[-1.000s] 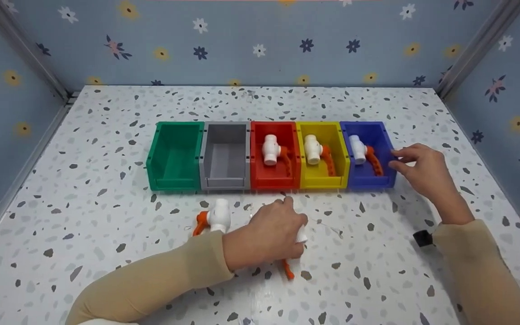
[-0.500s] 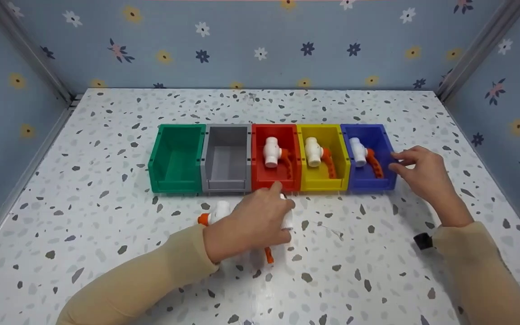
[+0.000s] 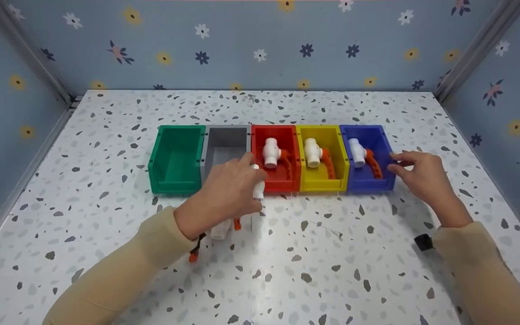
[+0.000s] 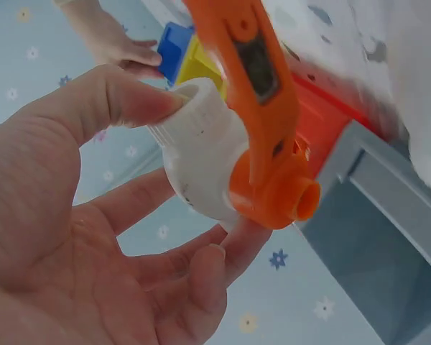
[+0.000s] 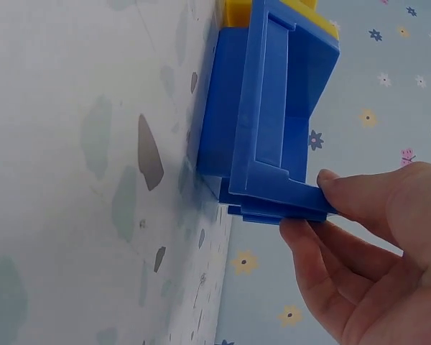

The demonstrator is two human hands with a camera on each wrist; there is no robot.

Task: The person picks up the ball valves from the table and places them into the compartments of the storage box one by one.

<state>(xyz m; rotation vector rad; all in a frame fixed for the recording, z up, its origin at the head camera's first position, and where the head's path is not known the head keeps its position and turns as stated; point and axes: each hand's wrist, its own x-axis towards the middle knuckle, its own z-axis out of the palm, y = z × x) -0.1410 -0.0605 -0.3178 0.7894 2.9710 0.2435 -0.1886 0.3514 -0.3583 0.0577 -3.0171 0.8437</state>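
My left hand grips a white ball valve with an orange lever handle, thumb on one pipe end and fingers at the other. It hovers in front of the grey bin, near the red bin. My right hand pinches the right side wall of the blue bin between thumb and fingers. Another ball valve lies on the table, partly hidden under my left wrist. One valve each lies in the red, yellow and blue bins.
The green bin stands at the left end of the joined row, with no valve seen inside. A speckled table lies under everything. Flowered walls enclose the back and sides. A small black object sits by my right cuff.
My left hand has carried its ball valve left and away from me, from the table front toward the grey bin. My right hand stays on the blue bin.
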